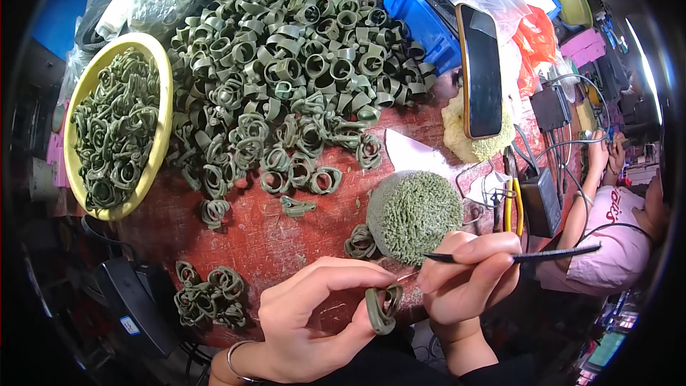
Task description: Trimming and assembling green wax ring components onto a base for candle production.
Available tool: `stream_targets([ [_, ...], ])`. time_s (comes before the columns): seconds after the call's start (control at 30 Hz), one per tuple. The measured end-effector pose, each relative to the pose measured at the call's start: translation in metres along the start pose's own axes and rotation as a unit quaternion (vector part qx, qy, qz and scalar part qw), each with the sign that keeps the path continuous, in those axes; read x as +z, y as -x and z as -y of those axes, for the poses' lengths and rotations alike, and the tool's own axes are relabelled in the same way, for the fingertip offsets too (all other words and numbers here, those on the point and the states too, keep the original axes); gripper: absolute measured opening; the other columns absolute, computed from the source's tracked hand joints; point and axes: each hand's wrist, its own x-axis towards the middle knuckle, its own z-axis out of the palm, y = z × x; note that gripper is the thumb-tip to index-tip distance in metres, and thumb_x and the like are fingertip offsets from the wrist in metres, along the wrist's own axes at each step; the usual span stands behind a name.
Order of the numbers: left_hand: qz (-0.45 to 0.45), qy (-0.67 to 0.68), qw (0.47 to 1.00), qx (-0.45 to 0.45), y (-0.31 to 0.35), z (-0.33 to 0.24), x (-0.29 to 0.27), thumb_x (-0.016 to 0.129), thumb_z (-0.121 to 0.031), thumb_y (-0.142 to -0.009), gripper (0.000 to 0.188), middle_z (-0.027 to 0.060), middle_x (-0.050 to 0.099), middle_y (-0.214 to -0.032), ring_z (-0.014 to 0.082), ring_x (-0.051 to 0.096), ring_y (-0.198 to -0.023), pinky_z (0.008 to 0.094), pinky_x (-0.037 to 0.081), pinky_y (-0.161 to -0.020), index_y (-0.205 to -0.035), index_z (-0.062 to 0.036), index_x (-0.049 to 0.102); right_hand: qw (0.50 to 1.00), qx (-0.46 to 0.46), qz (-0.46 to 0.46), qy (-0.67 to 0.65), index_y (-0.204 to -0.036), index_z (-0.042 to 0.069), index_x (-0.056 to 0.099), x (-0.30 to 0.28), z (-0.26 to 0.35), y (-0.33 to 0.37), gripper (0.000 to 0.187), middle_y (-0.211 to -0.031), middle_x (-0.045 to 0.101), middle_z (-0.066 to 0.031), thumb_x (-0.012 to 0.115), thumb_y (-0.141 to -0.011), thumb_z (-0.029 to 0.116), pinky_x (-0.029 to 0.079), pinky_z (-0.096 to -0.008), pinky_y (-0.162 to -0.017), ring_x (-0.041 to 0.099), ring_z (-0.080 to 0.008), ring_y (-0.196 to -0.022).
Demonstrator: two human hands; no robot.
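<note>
My left hand [304,318] pinches a green ring [384,309], wax-like in look, between thumb and fingertips near the table's front edge. To its right, my right hand [468,282] grips a slim black pointed tool [554,254] like a pen, its tip toward the left and apart from the ring. Just beyond my hands stands a round block [420,218] with a rough, crumbly green top. A few green rings [361,242] lie against its left side. Another small cluster of rings [209,294] rests left of my left hand.
A big heap of green rings [286,43] covers the far table, beside a yellow basket [163,121] full of thinner ones. A phone [481,75] leans at the right, near a blue bin [439,50], yellow-handled pliers [517,204] and a black adapter [541,204]. Another person [607,236] sits at right.
</note>
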Motion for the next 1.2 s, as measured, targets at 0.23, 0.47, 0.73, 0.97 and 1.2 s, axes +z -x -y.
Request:
stream_targets([
  [0.23, -0.054, 0.001, 0.998, -0.014, 0.014, 0.006, -0.009, 0.06, 0.001, -0.07, 0.016, 0.0124, 0.054, -0.082, 0.0141, 0.053, -0.073, 0.0239, 0.044, -0.064, -0.084, 0.0053, 0.052, 0.993, -0.054, 0.107, 0.02, -0.088, 0.004, 0.046, 0.003, 0.001, 0.004, 0.021, -0.058, 0.056, -0.0049, 0.046, -0.084, 0.024, 0.046, -0.0259, -0.045, 0.057, -0.0186, -0.051],
  [0.47, -0.034, 0.119, 0.992, -0.032, 0.022, 0.022, -0.01, 0.057, 0.008, -0.07, 0.022, 0.0132, 0.052, -0.09, 0.0136, 0.054, -0.079, 0.0239, 0.045, -0.07, -0.092, 0.008, 0.052, 0.984, -0.023, 0.146, 0.095, -0.09, 0.002, 0.048, -0.016, -0.002, 0.02, 0.018, -0.059, 0.058, -0.0058, 0.051, -0.081, 0.018, 0.048, -0.0266, -0.048, 0.058, -0.0177, -0.052],
  [0.73, -0.078, -0.027, 0.996, 0.015, 0.022, 0.027, 0.0, 0.062, -0.003, -0.071, 0.02, 0.0122, 0.052, -0.081, 0.0134, 0.053, -0.07, 0.0222, 0.044, -0.06, -0.085, 0.0041, 0.05, 0.972, -0.105, 0.097, 0.187, -0.083, 0.004, 0.04, -0.013, -0.005, 0.027, 0.029, -0.042, 0.052, -0.0015, 0.038, -0.086, 0.033, 0.035, -0.0192, -0.034, 0.048, -0.0102, -0.034],
  [0.97, -0.075, -0.133, 0.981, 0.122, 0.028, 0.038, -0.004, 0.064, 0.006, -0.064, 0.029, 0.0137, 0.054, -0.085, 0.0147, 0.056, -0.071, 0.0212, 0.047, -0.059, -0.091, 0.0045, 0.055, 0.973, -0.113, 0.116, 0.162, -0.081, 0.005, 0.041, -0.011, -0.009, 0.033, 0.028, -0.043, 0.053, -0.0013, 0.038, -0.086, 0.031, 0.038, -0.0203, -0.033, 0.049, -0.0107, -0.035],
  [1.2, -0.059, -0.179, 0.972, 0.142, 0.03, 0.038, -0.006, 0.058, 0.005, -0.068, 0.019, 0.0139, 0.049, -0.081, 0.0143, 0.053, -0.067, 0.0219, 0.045, -0.059, -0.085, 0.0031, 0.05, 0.971, -0.103, 0.136, 0.167, -0.078, 0.005, 0.044, -0.008, -0.005, 0.037, 0.026, -0.046, 0.055, -0.0019, 0.041, -0.086, 0.031, 0.04, -0.0206, -0.035, 0.053, -0.0117, -0.04],
])
